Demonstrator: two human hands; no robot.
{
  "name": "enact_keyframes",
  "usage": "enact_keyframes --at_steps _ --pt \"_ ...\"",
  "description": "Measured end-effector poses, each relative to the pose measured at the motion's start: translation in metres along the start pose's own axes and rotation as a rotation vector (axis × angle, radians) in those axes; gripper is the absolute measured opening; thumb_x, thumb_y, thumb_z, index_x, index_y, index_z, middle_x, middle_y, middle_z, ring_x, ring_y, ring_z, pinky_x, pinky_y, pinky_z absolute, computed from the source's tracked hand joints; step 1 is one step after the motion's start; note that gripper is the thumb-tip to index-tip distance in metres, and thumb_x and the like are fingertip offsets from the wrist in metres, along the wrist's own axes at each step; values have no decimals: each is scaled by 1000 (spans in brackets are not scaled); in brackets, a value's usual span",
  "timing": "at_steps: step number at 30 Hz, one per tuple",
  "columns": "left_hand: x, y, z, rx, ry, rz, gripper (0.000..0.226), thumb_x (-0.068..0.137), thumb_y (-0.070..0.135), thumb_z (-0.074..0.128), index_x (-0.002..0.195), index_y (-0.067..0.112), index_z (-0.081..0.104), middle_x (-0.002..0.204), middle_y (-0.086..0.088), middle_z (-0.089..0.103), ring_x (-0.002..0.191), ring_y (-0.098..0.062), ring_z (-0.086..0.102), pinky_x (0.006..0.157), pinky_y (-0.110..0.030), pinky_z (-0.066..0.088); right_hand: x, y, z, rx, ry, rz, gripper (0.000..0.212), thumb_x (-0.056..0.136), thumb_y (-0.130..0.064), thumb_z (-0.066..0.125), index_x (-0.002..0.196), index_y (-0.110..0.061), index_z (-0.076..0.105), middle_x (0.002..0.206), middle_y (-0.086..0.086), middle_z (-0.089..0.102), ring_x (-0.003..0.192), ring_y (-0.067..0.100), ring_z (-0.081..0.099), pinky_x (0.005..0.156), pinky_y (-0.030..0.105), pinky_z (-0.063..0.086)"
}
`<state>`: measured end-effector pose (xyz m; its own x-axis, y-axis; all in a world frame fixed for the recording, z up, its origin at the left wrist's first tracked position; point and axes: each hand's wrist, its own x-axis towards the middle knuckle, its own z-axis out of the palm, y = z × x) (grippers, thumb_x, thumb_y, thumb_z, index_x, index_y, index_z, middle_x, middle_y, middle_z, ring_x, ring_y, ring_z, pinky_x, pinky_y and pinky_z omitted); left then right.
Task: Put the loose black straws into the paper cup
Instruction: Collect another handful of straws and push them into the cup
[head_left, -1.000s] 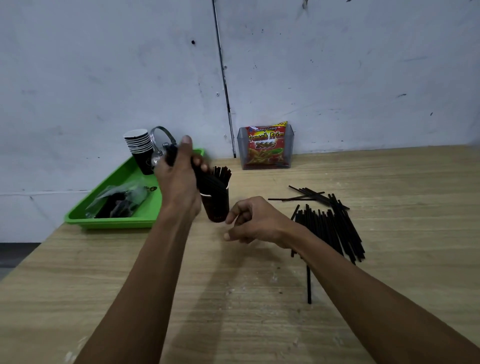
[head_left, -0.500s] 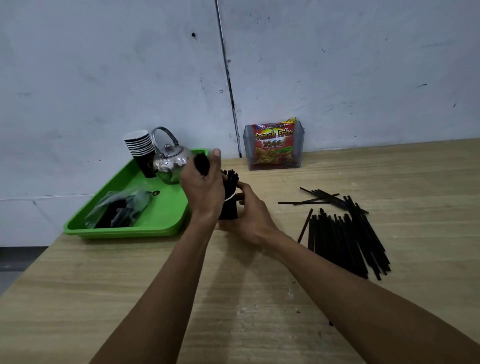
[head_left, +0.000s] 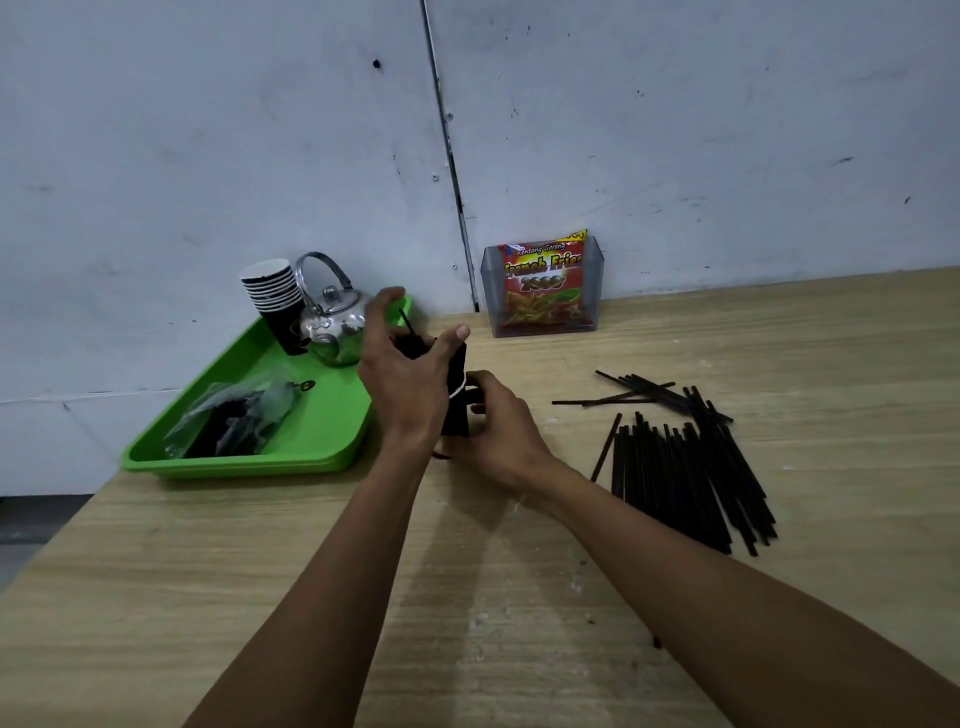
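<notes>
Your right hand (head_left: 498, 421) wraps around the lower wall of the paper cup (head_left: 456, 415), which stands on the tabletop just off the near right corner of the green tray (head_left: 332, 431); you hold it there, I judge, so the cup does not tip or slide while straws go in from above. Your left hand (head_left: 400, 374) is closed over a bundle of black straws (head_left: 415, 345) above the cup's white rim, thumb on one side and fingers curled round the other, with one straw end poking up out of the grip; gathering them like this keeps the ends together so they drop in as one. How deep the bundle already sits in the cup is hidden by your hands. The loose straws (head_left: 675, 462) are still many: a thick pile lies toward the right edge of the tabletop, well apart from the cup, roughly parallel and running from far to near, with a few crossed at its far end. So the job looks only partly done, and you will need several more handfuls. On the tray, at its far corner by the wall, stand a stack of paper cups (head_left: 275, 306) and a shiny metal kettle (head_left: 335, 322), with a clear plastic bag (head_left: 234, 415) of dark items nearer you. A snack packet (head_left: 543, 280) sits upright in a clear holder at the far edge of the tabletop against the wall, clear of your work.
</notes>
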<state>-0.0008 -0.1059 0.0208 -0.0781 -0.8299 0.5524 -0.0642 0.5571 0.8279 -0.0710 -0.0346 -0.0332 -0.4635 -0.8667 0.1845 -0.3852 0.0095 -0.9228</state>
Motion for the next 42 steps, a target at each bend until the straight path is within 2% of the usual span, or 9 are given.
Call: enact_keyframes --at_steps 3,6,12,17,26,30,33,39,42 --pt "-2 0 -1 137 31 103 26 69 22 85 88 10 73 80 -4 64 68 -7 56 72 -26 51 -2 -1 -5 -16 -32 9 76 67 -18 83 133 -21 46 122 0 65 106 14 57 80 28 45" --pt "-4 0 -1 173 48 159 38 69 20 85 100 6 68 92 -10 64 78 -15 62 73 -11 47 -3 -1 -9 -30 -62 35 86 65 -20 85 139 -21 41 125 2 64 112 17 55 82 27 43" --pt "-5 4 -7 234 -44 272 64 69 34 85 119 5 58 105 -9 60 95 -18 57 83 -26 48 -2 0 -18 -74 -114 80 104 59 -15 89 145 -25 32 133 9 55 125 25 48 87 31 44" --pt "2 9 -19 279 -144 362 47 89 38 65 121 5 57 115 -9 58 108 -23 56 91 -34 47 -3 -7 -35 -86 -136 67 105 59 -10 90 146 -24 33 133 8 54 126 23 47 92 33 44" --pt "22 40 -38 -24 -262 67 61 97 53 20 128 18 58 128 -3 62 122 -12 53 107 -38 40 -18 -16 -68 -85 -85 20 94 61 -12 90 141 -22 42 128 6 58 118 21 55 91 35 51" --pt "21 41 -36 570 -706 204 79 94 64 1 145 19 41 153 -7 39 143 -16 29 116 -43 20 -27 -19 -86 -89 -45 9 90 62 -15 91 138 -23 45 124 4 60 115 20 57 90 36 53" --pt "16 29 -29 928 -888 207 69 98 59 9 145 19 39 158 -6 32 150 -21 13 120 -54 5 -35 -21 -98 -113 -12 1 87 62 -18 91 137 -25 46 122 2 60 113 17 57 90 36 54" --pt "16 29 -26 967 -817 210 76 92 70 12 150 24 30 162 -2 20 151 -19 5 117 -56 -4 -50 -14 -128 -106 78 14 79 63 -20 90 132 -26 51 114 2 64 109 17 61 90 40 55" --pt "10 43 -19 783 -637 364 74 92 67 17 147 20 36 161 -4 23 151 -19 7 119 -53 0 -56 -5 -145 -95 144 23 69 64 -20 89 125 -25 57 105 3 67 102 18 65 91 39 55"
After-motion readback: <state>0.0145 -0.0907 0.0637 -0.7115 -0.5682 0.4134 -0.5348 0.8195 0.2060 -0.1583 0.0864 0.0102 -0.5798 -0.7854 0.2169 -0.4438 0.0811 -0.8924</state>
